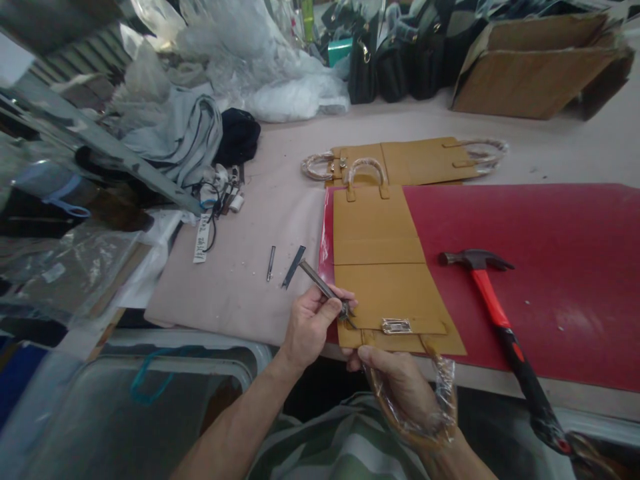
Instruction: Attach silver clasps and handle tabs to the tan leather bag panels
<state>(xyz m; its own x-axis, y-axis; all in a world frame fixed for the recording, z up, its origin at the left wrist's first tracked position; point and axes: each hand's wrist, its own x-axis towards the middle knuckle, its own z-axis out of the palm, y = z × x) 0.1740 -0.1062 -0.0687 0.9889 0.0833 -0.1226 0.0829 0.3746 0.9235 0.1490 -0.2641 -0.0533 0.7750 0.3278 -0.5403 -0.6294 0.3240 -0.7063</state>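
Observation:
My left hand is closed around a slim metal tool with a fine pointed end, which looks like dividers. Its tip rests at or just above the lower left corner of a tan leather bag panel. With the thumb on top and fingers beneath, my right hand pinches that panel's near edge. A plastic-wrapped handle loops around this hand. Near the panel's lower edge sits a wrapped metal clasp; at its far end stands another wrapped handle.
A claw hammer lies on the red mat. Beyond is a second tan panel. Left of the mat lie a dark flat strip and a small metal rod. Black bags and a cardboard box stand behind.

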